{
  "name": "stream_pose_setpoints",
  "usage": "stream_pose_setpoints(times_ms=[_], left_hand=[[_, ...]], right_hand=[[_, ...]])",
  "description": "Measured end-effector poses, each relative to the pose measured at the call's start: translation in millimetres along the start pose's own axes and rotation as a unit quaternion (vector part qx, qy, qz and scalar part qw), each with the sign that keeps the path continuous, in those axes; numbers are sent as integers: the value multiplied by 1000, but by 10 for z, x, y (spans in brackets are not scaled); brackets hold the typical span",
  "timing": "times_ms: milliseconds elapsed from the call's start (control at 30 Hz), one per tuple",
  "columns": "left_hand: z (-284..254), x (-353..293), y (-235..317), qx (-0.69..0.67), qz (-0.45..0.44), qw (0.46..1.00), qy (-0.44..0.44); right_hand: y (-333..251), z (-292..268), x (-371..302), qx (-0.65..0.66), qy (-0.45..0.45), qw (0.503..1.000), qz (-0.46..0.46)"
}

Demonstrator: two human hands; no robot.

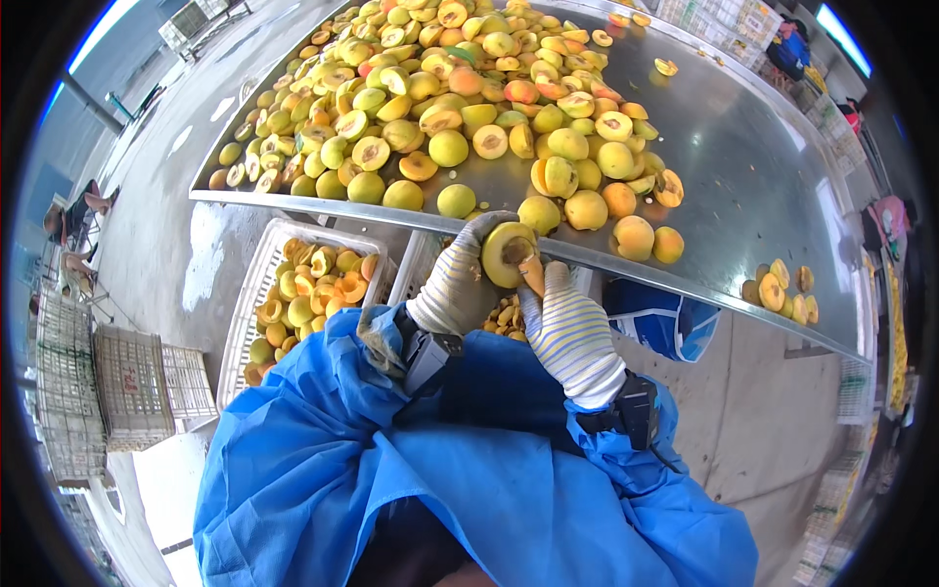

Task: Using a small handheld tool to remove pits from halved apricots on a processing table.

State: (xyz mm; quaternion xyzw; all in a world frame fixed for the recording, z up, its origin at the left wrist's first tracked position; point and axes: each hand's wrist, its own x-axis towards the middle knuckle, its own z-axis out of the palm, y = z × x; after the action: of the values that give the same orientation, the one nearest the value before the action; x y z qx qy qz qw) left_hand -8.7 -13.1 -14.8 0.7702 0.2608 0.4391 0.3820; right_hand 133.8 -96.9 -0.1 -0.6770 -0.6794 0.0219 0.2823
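Note:
My left hand (460, 284), in a striped work glove, grips a halved yellow peach (497, 256) with its cut face showing and the brown pit area at the centre. In my right glove (572, 333) the fingers are closed around a short tan tool (533, 275) whose tip meets the middle of the cut peach; its exact kind is hard to make out. Both hands are just off the near edge of a metal table (724, 166). Beyond them a large heap of whole and halved peaches (430, 108) covers the table's left and middle.
A white plastic crate (235, 342) of peach halves stands below the table at left. Under my hands lie more cut pieces (506, 318). A small peach cluster (773, 293) sits at the table's right end. Below is a blue bag (655, 318); stacked crates (132, 386) stand far left.

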Motion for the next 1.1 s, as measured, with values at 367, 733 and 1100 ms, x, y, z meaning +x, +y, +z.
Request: stream_pose_setpoints(times_ms=[367, 733, 1100], left_hand=[[15, -96, -348, -199, -135, 970, 27], [-134, -22, -147, -168, -144, 975, -29], [118, 41, -65, -410, -228, 865, 177]], right_hand=[[38, 173, -41, 136, -78, 987, 42], [132, 311, -3, 127, -110, 985, 23], [119, 417, 35, 463, -119, 878, -17]])
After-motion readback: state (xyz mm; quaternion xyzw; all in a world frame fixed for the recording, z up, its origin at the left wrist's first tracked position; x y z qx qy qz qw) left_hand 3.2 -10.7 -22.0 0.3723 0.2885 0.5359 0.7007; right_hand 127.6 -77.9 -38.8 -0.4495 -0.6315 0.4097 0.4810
